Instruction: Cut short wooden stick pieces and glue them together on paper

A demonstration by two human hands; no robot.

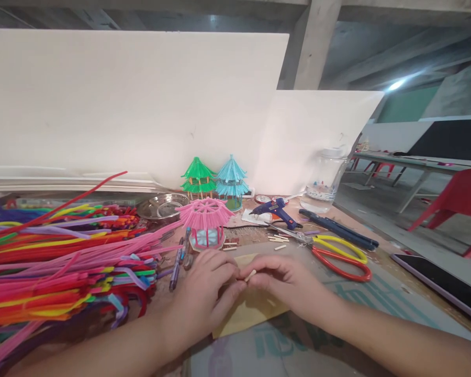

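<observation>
A small wooden stick (250, 274) is being pinched between the fingertips of both hands, just above a tan sheet of card (255, 309) lying near the front edge of the surface (377, 298). The left hand (208, 288) is curling almost closed, its thumb and forefinger gripping one end of the stick; the right hand (282, 280) is closing the same way on the other end, knuckles up. The person appears to be in the middle of handling one stick piece, lining it up or snapping it; which of the two cannot be told. Any following move would call for a steady two-handed grip, since the stick is short and thin.

Just beyond the hands, a pink model pavilion (206, 222) is standing mid-surface, with loose cut sticks (278, 240) lying to its right. Red-and-yellow scissors (337, 256) are resting toward the right edge, and a blue glue gun (277, 210) is sitting behind them. A heap of pipe cleaners (55, 262) is spreading over the left side. Green (198, 178) and blue (231, 180) pavilions, a metal dish (163, 207) and a clear jar (324, 180) are standing along the back edge.
</observation>
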